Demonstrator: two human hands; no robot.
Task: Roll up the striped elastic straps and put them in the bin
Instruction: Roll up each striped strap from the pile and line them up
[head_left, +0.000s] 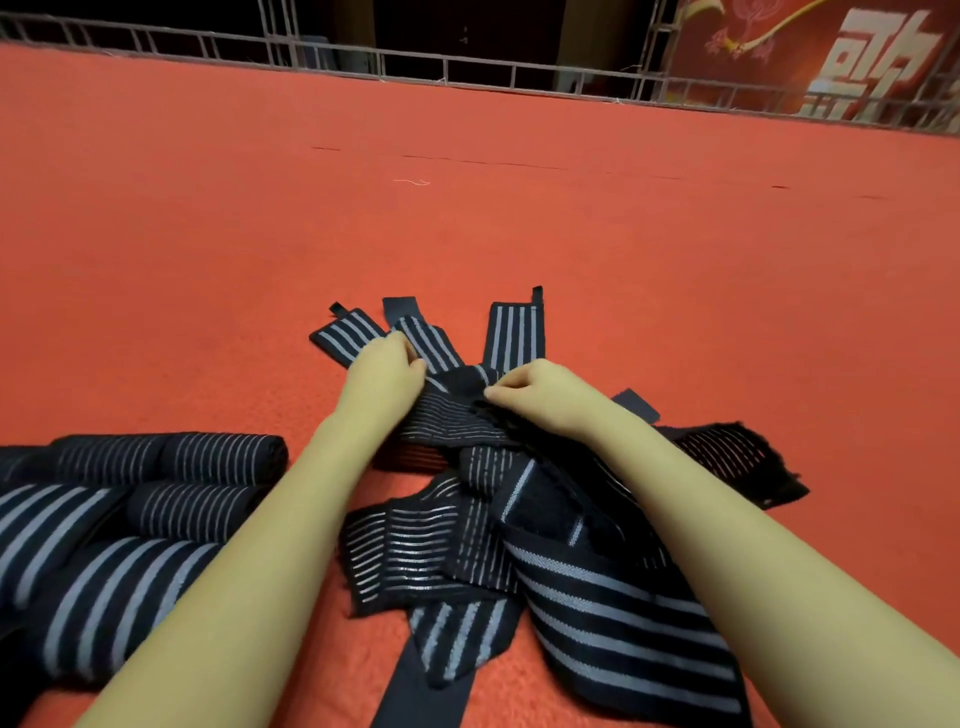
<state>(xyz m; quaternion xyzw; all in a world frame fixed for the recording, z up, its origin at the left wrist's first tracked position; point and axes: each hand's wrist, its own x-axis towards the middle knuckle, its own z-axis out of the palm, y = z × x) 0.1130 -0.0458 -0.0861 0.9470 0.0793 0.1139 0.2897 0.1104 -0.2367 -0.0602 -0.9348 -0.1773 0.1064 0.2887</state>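
Rolled straps (171, 483) lie near left; left hand (382, 371) and right hand (540, 395) both pinch the same strap (452, 413) atop the unrolled pile (597, 571); no bin in sight

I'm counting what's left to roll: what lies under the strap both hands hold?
Beneath that strap, pinched by the left hand and right hand, other unrolled straps cross in a pile on the red carpet. How many lie under it is covered.
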